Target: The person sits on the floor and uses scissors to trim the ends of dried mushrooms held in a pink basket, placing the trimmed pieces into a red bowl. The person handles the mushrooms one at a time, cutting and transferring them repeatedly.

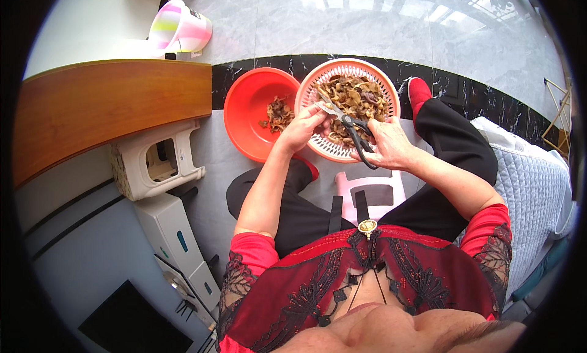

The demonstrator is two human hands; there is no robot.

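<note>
My right hand [389, 144] grips a pair of scissors [348, 122] by its black handles, with the blades pointing up and left. Close to the blade tips, my left hand [307, 128] is closed in a pinch on a small brown mushroom, mostly covered by the fingers. Both hands are over the near left part of a pale pink slotted basket [391, 91]. Brown mushrooms [354, 95] fill much of the basket. Left of it, a red-orange basin [247, 102] holds a smaller heap of mushroom pieces [278, 113].
A pink plastic stool [376, 183] stands between my legs. To the left are a wooden tabletop [116, 108] and a white plastic stool [156, 160]. A multicoloured bucket [183, 29] sits at the far left. On the right lies a pale quilted cover [529, 182].
</note>
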